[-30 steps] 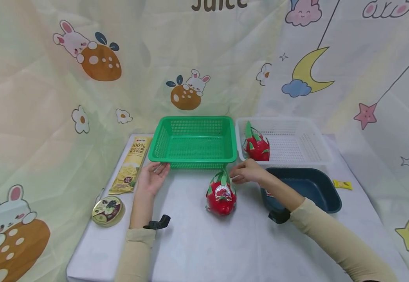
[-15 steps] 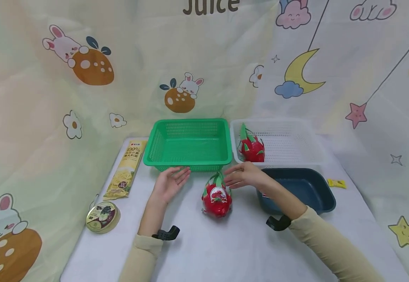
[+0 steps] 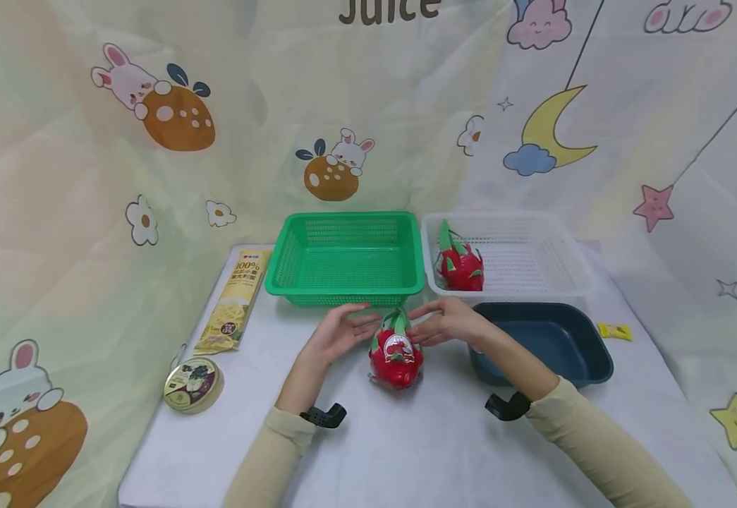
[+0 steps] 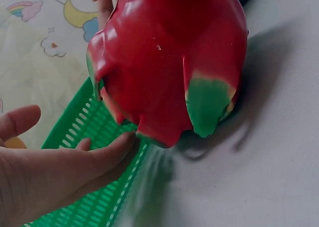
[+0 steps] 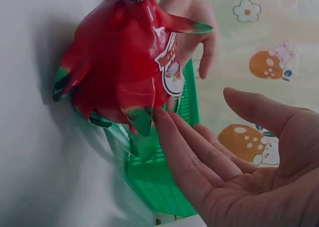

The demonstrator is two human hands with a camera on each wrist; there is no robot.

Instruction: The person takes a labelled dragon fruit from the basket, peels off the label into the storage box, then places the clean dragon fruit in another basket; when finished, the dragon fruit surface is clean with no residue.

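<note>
A red dragon fruit with green-tipped scales and a round label rests on the white tablecloth, in front of the green basket. From its left, my left hand reaches in with fingers extended; in the left wrist view the fingertips are at the fruit's scales. My right hand is at the other side, fingers fairly straight and thumb apart, and in the right wrist view its fingertips come up against the fruit. Neither hand is curled round it. The fruit's underside is hidden.
A second dragon fruit lies in the white basket at the back right. In front of that basket stands a dark blue tray, with a small yellow packet beside it. To the left lie a pasta packet and a round tin.
My left hand has moved right, from the green basket's front edge to the dragon fruit. My right hand has come slightly lower, to the fruit's side. The fruit stays in place.
</note>
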